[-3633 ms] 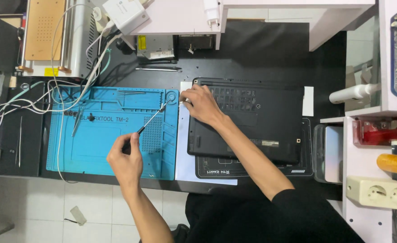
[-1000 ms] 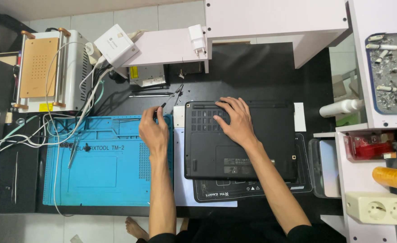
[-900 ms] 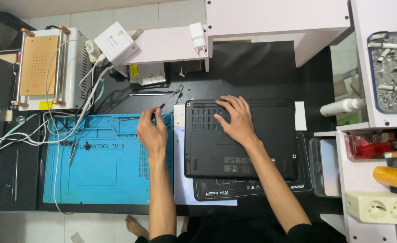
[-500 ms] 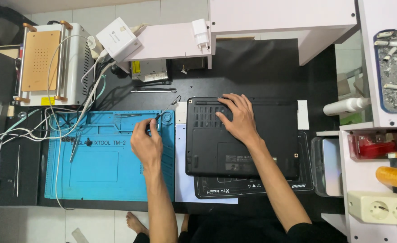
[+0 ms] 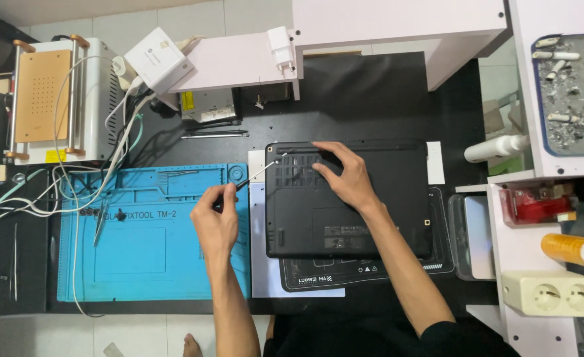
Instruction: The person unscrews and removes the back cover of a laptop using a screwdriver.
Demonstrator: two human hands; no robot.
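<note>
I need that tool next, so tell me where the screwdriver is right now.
In the head view the screwdriver is in the left hand, left of centre, its tip at the upper left corner of the upside-down black laptop, above the blue repair mat.

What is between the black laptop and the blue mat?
In the head view, a white sheet shows in the gap between the blue mat and the black laptop. The screwdriver in the left hand crosses above it.

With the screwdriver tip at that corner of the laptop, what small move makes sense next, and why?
Probably seat the tip squarely in the corner screw hole and begin turning. The left hand holds the screwdriver angled toward the upper-left corner of the upturned black laptop, while the right hand presses flat on its base, steadying it.
</note>
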